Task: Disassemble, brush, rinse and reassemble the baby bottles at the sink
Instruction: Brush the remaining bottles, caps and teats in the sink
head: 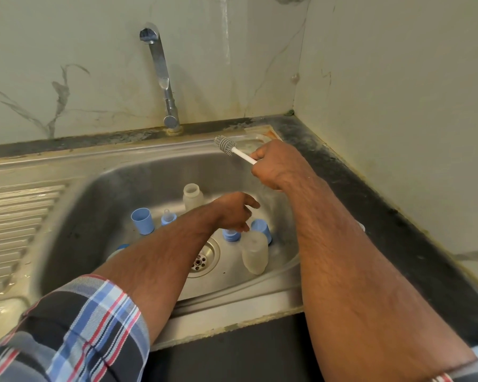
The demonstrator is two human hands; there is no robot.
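Observation:
Inside the steel sink (100, 188) lie taken-apart baby bottles. One clear bottle body (193, 196) stands at the back, another (255, 252) lies right of the drain. A blue cap (142, 220) stands at the left, with a blue teat ring (168, 216) beside it. A second teat ring (231, 235) and a blue cap (262, 228) sit just under my left hand (236, 210), whose fingers reach down toward them; what they touch is blurred. My right hand (276, 164) grips the white handle of a grey bottle brush (225, 143) above the sink's back right corner.
A chrome tap (163, 78) rises behind the sink, with no water seen running. The drain (202, 261) is at the basin's middle. A ribbed draining board (20, 216) lies to the left. Dark worktop (384, 210) runs along the right, up to the tiled walls.

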